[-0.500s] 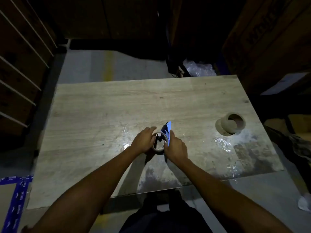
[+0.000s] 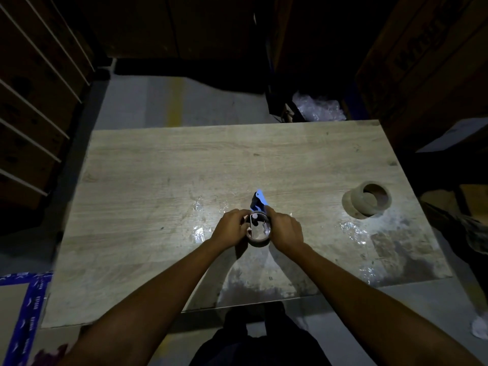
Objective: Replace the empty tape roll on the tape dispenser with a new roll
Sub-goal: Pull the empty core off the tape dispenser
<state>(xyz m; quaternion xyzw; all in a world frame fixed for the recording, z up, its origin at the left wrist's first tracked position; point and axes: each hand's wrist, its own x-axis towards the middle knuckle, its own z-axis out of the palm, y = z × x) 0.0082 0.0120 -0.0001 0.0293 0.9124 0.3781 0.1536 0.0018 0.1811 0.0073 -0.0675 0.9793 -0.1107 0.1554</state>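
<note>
Inspector: Hardly anything had moved since half a second earlier; both hands stayed clamped where they were, sitting only a shade further right in view

Clerk: And the item under inspection?

Inspector: The empty tape roll (image 2: 260, 241) stood near the front middle of the table (image 2: 158, 180), opening upward, caught between the two hands. The left hand (image 2: 230, 229) had its fingers (image 2: 239, 214) curled round the roll's left wall. The right hand (image 2: 285, 231) was closed over the right wall and the tape dispenser (image 2: 258, 200), whose blue end stuck out past the fingers on the far side

Clerk: Anything you could not confirm?

Inspector: Light was poor. A pale knob showed inside the ring, but whether the roll sat on the dispenser's hub could not be told. The right palm hid the dispenser's handle. The new roll (image 2: 367, 199) lay tilted at the table's right side, well apart from both hands, with crumpled clear film (image 2: 352, 229) near it
</note>
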